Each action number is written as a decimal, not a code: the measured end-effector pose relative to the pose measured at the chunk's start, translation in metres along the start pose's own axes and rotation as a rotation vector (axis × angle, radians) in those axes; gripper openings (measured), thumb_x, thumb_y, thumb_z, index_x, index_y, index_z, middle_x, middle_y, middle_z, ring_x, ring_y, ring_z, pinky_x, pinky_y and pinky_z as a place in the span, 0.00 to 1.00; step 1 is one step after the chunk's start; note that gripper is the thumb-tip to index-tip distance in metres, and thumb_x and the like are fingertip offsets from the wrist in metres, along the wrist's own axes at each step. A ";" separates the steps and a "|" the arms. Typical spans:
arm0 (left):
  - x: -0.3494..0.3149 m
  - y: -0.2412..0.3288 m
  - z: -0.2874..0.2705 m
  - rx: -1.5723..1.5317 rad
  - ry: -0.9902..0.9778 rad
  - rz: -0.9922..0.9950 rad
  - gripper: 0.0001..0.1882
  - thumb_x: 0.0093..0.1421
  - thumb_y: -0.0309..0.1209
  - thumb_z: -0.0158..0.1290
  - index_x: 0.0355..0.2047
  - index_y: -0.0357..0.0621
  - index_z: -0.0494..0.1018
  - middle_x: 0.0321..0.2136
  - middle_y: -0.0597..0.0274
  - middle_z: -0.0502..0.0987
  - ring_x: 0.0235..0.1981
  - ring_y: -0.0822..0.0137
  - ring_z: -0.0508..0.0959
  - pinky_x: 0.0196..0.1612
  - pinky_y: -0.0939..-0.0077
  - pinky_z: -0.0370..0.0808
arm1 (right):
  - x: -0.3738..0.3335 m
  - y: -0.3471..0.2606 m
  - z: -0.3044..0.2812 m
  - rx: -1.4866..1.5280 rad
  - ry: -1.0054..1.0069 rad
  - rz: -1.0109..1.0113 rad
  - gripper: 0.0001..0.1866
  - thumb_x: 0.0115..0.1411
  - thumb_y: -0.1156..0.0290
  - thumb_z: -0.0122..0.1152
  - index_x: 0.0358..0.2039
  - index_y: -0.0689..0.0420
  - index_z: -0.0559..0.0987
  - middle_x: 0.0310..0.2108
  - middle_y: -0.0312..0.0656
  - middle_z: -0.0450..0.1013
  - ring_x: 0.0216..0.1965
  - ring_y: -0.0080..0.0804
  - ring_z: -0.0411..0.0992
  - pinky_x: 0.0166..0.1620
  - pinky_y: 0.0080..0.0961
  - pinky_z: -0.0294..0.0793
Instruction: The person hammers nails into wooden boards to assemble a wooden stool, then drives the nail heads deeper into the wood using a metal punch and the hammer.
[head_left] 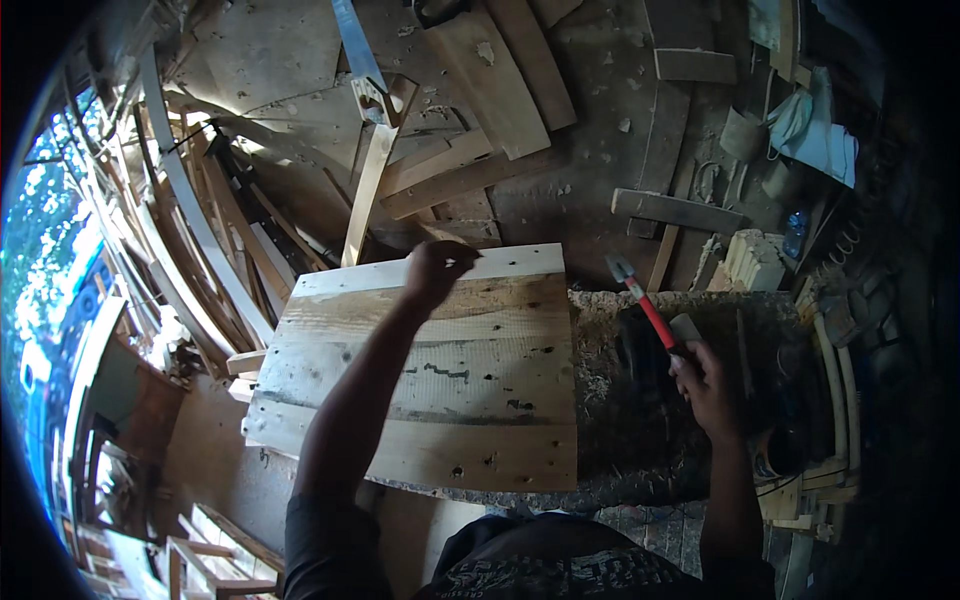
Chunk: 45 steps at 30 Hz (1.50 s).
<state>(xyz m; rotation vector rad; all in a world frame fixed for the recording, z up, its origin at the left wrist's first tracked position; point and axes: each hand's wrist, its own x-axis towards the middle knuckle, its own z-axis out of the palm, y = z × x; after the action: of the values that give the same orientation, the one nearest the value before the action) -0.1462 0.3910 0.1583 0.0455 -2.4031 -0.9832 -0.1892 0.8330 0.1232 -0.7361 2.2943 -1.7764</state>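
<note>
A panel of several pale wooden planks (480, 380) lies on the workbench in front of me, with dark knots, nail spots and a dark scribbled mark on it. Over its far plank is my left hand (440, 272), fingertips pinched together; whatever may be between them is too small to make out. To the right of the panel, my right hand (705, 385) grips a hammer (652, 318) by the end of its red handle. The hammer's grey metal head points away and to the left, apart from the panel.
The dark, rough bench top (640, 450) continues right of the panel. A handsaw (358, 45) stands beyond the panel's far edge, near loose boards (490, 75). Long planks (190, 210) lean at left. At right are a pale block (752, 262) and a clear bottle (795, 234).
</note>
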 end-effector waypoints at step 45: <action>0.067 -0.035 0.117 -0.147 -0.064 0.126 0.09 0.53 0.31 0.57 0.32 0.41 0.81 0.30 0.51 0.81 0.33 0.55 0.82 0.38 0.68 0.77 | 0.097 -0.095 0.072 -0.621 -0.089 -0.120 0.21 0.67 0.67 0.49 0.60 0.51 0.64 0.38 0.53 0.75 0.41 0.52 0.75 0.41 0.42 0.72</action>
<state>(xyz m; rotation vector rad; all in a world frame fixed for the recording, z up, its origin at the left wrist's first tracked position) -0.2672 0.4251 0.0979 -0.1911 -2.3514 -1.1136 -0.2168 0.7089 0.2094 -1.0289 2.8026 -1.0162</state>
